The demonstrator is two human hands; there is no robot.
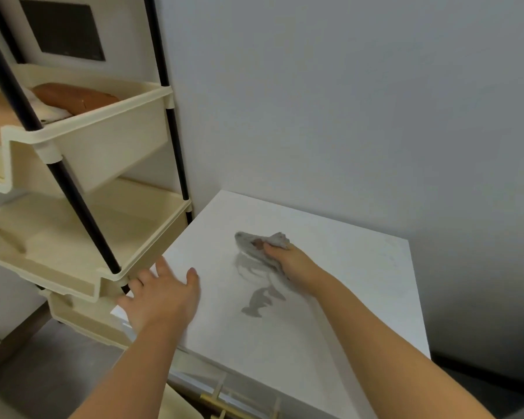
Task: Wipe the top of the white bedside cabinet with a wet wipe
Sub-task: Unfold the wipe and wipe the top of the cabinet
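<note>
Currently the right hand is gripping a crumpled grey-white wet wipe, pressing it onto the flat white bedside cabinet top near its middle. The left hand is lying open, fingers spread, at the top's left edge beside a cream plastic tiered rack. A grey smear is showing below the wipe, possibly moisture.

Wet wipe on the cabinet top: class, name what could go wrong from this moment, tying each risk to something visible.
1. The wet wipe is bunched in the right hand, so little of it may touch the cabinet top; corners and edges could get missed.
2. The left hand lies with fingers spread at the cabinet's left edge, right beside the cream trolley tray; a sweep that way might bump it.
</note>
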